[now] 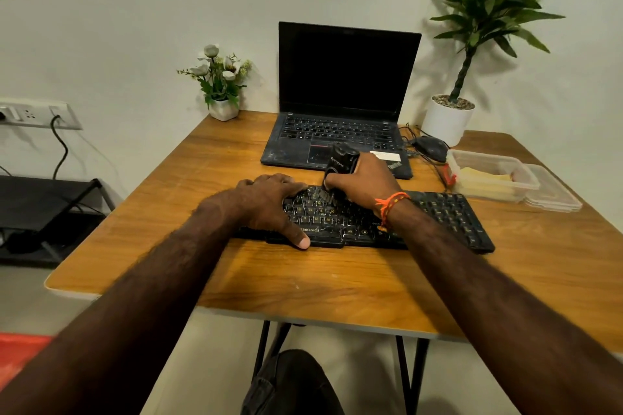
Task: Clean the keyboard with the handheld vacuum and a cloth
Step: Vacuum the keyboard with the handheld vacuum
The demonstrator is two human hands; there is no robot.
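Observation:
A black keyboard point(448, 216) lies across the middle of the wooden table point(303, 283). My left hand point(269, 202) rests flat on its left part, fingers spread over the keys and thumb on the front edge, covering that end. My right hand point(365, 180) grips a small black handheld vacuum point(338, 162), held upright with its brush nozzle down on the keys near the keyboard's centre. A yellow cloth point(482, 178) lies folded in a clear plastic box to the right.
An open black laptop point(340, 111) stands behind the keyboard. A mouse point(429, 146) with cables lies right of it. The clear box point(488, 162) and its lid point(553, 194) sit at the right edge. A small flower pot point(222, 91) and a tall potted plant point(448, 118) stand at the back.

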